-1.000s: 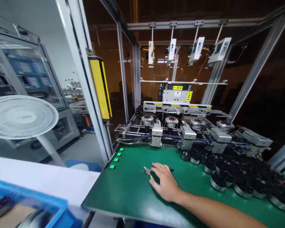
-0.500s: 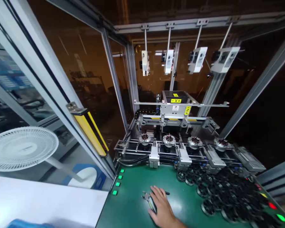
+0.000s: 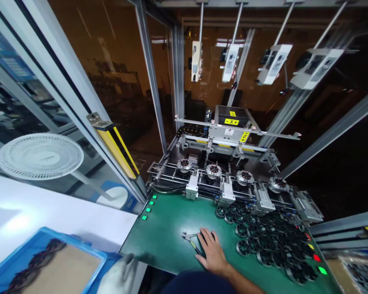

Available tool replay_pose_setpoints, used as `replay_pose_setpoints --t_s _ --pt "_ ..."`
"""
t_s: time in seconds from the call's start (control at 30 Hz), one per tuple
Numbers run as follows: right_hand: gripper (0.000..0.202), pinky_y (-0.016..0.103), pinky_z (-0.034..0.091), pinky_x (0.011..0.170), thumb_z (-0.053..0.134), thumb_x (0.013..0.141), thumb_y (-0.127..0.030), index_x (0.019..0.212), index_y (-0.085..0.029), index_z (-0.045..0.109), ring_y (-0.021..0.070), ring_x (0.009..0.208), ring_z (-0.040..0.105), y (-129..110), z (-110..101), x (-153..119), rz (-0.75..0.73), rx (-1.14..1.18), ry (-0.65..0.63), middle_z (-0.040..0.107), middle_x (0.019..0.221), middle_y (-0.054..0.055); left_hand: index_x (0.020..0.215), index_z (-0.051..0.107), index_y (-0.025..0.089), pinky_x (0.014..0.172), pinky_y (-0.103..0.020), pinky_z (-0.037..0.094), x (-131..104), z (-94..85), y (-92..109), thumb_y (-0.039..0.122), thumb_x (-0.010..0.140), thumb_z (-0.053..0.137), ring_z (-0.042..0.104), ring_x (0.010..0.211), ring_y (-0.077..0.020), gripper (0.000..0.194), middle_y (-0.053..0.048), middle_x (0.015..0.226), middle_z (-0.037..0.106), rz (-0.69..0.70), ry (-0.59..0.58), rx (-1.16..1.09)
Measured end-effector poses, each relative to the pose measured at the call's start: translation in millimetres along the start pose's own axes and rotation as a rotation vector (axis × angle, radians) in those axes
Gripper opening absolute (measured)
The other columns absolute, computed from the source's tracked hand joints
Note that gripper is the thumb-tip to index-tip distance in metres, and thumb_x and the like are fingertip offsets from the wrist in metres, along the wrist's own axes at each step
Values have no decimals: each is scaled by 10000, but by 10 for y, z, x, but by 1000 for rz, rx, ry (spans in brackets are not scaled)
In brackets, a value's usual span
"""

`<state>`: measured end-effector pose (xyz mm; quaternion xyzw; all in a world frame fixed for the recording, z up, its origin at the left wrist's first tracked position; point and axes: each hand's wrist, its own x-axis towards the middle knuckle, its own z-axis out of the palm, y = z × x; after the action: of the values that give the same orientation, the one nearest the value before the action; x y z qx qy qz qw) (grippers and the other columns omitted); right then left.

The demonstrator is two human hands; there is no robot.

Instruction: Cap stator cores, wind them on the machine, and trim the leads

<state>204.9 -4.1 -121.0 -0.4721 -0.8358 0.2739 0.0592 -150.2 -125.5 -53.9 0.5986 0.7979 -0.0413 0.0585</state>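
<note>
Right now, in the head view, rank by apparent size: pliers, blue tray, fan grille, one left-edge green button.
1. Blue tray, cut off by frame
2. Fan grille
3. Pliers, partly behind the right hand
4. Green button

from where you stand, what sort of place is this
Probably a factory workstation: a row of metal fixtures, many black parts crowded on a green worktop, and pliers partly under the right hand.
</note>
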Motion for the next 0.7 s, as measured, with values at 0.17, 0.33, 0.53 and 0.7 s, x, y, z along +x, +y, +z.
replay_pose_setpoints --t_s 0.17,0.33,0.53,0.7 --pt "520 637 415 1133 696 838 -357 1340 -234 637 424 1316 552 44 20 0 80 133 32 615 1380 182 1321 700 328 1136 -371 495 143 493 837 337 910 482 581 1368 -257 465 -41 1427 656 257 -59 -85" --pt "531 470 600 885 500 918 -671 1134 -229 698 321 994 704 -35 -119 -11 242 461 -6 707 1060 135 1449 594 271 1216 -559 373 449 621 1178 455 838 619 433 1469 -397 638 -112 1586 472 308 -86 -106" --pt "749 246 525 458 207 966 -778 1057 -163 624 169 615 687 -243 -947 -22 456 955 -171 701 915 106 1496 541 272 1223 -593 349 553 792 1248 468 842 622 397 1487 -417 688 -112 1622 411 321 -43 -144" --pt "472 259 581 531 695 896 -537 1204 -184 640 172 730 710 -454 -2321 495 383 1449 -235 710 1072 111 1458 587 319 1164 -608 434 562 1112 1170 476 813 644 465 1441 -423 666 -92 1584 463 361 -75 -138"
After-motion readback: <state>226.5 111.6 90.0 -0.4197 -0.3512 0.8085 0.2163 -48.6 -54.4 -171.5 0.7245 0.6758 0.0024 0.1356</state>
